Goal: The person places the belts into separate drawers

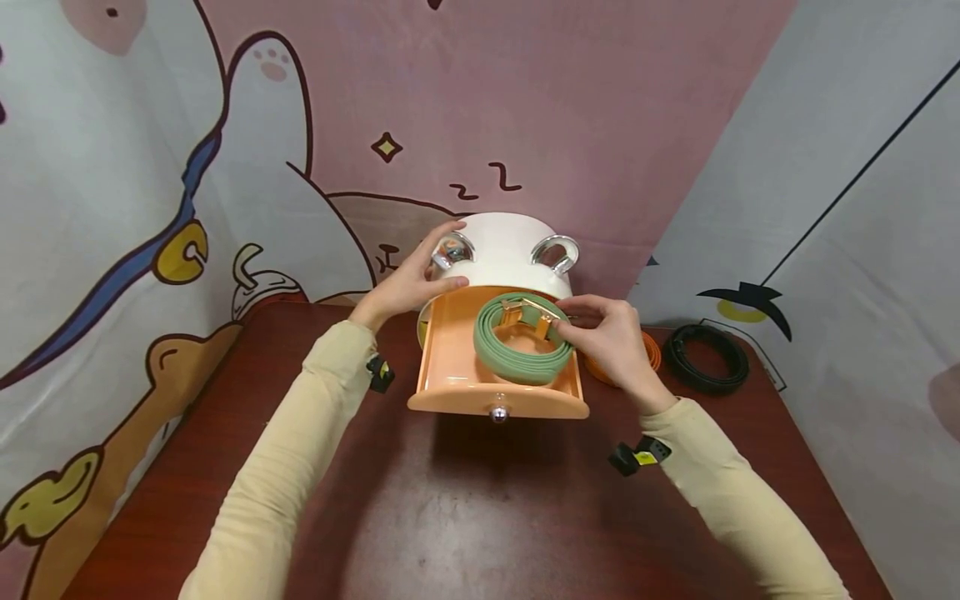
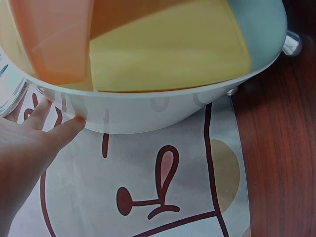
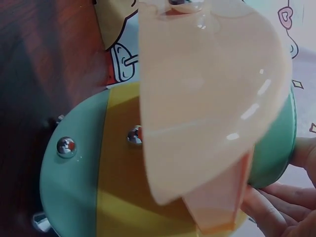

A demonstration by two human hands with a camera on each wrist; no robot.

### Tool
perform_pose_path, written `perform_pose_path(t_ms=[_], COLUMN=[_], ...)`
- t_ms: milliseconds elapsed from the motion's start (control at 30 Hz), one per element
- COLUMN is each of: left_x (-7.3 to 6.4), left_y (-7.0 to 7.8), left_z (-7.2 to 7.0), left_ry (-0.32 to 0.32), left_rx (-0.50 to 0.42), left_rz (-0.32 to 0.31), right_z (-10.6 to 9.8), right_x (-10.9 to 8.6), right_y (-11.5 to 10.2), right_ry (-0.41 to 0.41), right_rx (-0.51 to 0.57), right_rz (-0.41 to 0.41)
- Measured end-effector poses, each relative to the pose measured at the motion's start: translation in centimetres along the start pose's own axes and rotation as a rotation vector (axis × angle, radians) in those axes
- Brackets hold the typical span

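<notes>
A white rounded drawer box (image 1: 504, 250) with two silver ear-shaped loops stands at the back of the table. Its orange top drawer (image 1: 453, 337) is pulled out toward me. A coiled green belt (image 1: 517, 367) with a gold buckle lies in the drawer's right part. My right hand (image 1: 611, 342) pinches the coil at its right side near the buckle. Around the left ear loop, my left hand (image 1: 408, 287) rests on the box with its fingers spread; the left wrist view shows those fingertips (image 2: 76, 122) against the white shell.
An orange coiled belt (image 1: 651, 352) lies on the table right of the box, partly behind my right hand. Farther right is a black coiled belt (image 1: 707, 358). Below the orange drawer are a yellow drawer (image 3: 121, 182) and a green drawer (image 3: 74, 177) with silver knobs. A cartoon-printed cloth (image 1: 600, 108) hangs behind.
</notes>
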State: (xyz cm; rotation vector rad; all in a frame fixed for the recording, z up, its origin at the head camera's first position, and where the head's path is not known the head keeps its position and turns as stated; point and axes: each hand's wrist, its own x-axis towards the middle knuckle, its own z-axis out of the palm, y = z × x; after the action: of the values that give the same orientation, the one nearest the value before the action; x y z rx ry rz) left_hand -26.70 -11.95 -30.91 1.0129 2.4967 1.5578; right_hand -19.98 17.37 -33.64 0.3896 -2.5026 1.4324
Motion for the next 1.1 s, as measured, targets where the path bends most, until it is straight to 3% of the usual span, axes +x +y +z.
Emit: perform_pose_path(t_ms=[800,1100], left_x=[0.1,0.1], left_y=[0.1,0.1], left_z=[0.5,0.2], left_ry=[-0.007,0.003], left_rx=[-0.008,-0.006], left_rz=[0.008,-0.017], right_z=[4.0,4.5], right_x=[1.3,1.9], right_y=[0.6,0.3], right_ry=[0.081,0.128], right_rx=[-0.088,-0.208], right_rz=[-0.165,-0.209])
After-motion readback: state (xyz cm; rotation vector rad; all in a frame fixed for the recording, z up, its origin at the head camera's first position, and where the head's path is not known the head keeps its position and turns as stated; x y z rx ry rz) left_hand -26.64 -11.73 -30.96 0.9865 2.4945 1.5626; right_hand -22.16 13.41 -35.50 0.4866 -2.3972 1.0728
